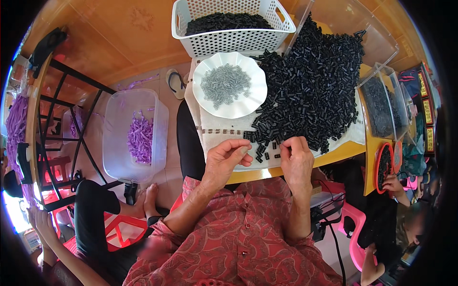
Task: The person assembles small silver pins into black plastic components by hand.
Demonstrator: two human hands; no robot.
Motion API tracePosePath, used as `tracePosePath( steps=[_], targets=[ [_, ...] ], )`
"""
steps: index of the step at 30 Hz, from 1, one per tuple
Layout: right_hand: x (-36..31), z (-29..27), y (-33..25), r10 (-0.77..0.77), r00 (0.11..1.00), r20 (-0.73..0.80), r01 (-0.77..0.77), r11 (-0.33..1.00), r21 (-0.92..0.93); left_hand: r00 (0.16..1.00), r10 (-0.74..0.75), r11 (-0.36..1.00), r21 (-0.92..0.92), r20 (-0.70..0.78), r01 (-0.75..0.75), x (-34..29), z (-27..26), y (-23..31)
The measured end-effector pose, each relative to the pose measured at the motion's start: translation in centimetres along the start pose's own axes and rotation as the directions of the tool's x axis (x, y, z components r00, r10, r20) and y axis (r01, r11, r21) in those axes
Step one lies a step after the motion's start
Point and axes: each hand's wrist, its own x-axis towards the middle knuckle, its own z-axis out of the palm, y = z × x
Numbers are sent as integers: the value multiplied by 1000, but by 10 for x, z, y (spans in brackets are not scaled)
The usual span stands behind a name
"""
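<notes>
My left hand (pixel 223 162) is at the near edge of the table, thumb and forefinger pinched together; whatever sits between them is too small to name. Across a short gap, my right hand (pixel 297 162) has its fingers closed at the near edge of a large pile of small black cylindrical parts (pixel 310 95). What those fingers grip is hidden. A few loose black pieces (pixel 267 156) lie between the hands on a pale cloth (pixel 212 139). Beyond my left hand stands a white scalloped plate (pixel 260 97) heaped with small clear pieces (pixel 225 85).
A white perforated basket (pixel 229 46) of black parts stands at the back. Clear boxes (pixel 381 114) flank the pile on the right. On the floor at left is a translucent bin (pixel 114 133) with purple strips (pixel 140 138). People sit on both sides; one holds a red-rimmed tray (pixel 377 167).
</notes>
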Motion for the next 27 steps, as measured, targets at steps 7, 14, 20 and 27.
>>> tracePosePath(
  steps=[7, 14, 20, 27],
  targets=[
    [0, -1, -8, -49, 997, 63, 38, 986, 162, 1000, -4, 999, -34, 1, 4, 1, -2, -1],
    [2, 1, -10, -67, 987, 148, 46, 989, 139, 1000, -6, 999, -39, 3, 6, 1, -3, -2],
    [4, 6, -14, 43, 985, 168, -133, 809, 573, 999, 0, 1000, 28, 42, -2, -2, -1, 1],
    [0, 11, -25, 19, 965, 261, -236, 489, 840, 992, 11, 1000, 6, 128, -12, -5, 4, 7]
  ],
)
